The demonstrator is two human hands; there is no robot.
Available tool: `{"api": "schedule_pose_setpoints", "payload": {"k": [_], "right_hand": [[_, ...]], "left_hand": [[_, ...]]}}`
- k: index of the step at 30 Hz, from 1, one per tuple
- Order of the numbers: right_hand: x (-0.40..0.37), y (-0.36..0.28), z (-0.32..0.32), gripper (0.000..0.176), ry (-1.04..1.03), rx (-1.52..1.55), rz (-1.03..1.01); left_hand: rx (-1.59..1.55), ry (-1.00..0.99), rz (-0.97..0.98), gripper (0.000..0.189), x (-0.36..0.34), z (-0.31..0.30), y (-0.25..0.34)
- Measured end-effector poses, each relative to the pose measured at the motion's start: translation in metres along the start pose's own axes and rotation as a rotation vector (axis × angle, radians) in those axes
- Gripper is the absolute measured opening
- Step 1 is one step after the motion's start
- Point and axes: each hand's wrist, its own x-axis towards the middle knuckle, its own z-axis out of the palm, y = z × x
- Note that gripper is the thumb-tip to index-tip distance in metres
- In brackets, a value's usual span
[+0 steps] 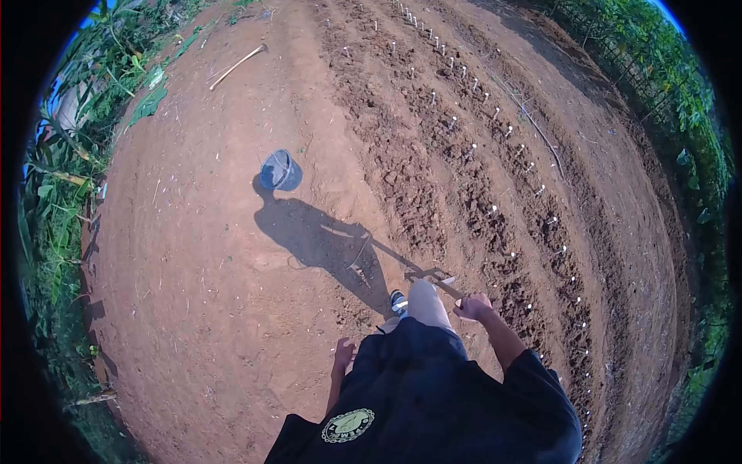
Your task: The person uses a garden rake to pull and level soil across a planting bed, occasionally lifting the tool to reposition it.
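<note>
My right hand (473, 307) is closed round the handle of what looks like a hoe, low beside my right leg. A short pale piece of the hoe (447, 281) shows just ahead of the hand; much of the tool blends into its long shadow. My left hand (344, 353) hangs at my left side with loosely curled fingers and nothing visible in it. One striped shoe (398, 301) shows on the bare soil ahead of my body.
A dark bucket (280, 170) stands ahead, touching my shadow's head. Farther off lies a long-handled tool (238, 66). Tilled rows (402, 174) with several white-topped pegs or stems (493, 209) run along the right. Green plants (62, 224) border the left, and a hedge (688, 116) the right.
</note>
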Motion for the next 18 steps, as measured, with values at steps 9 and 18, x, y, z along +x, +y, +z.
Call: {"api": "schedule_pose_setpoints", "payload": {"k": [9, 18], "right_hand": [[0.02, -0.007, -0.031, 0.047, -0.046, 0.041, -0.041], [0.035, -0.009, -0.038, 0.055, -0.016, 0.087, 0.009]], "left_hand": [[0.026, 0.054, -0.141, 0.04, -0.025, -0.011, -0.005], [-0.038, 0.067, 0.062, 0.04, -0.004, 0.001, 0.004]]}}
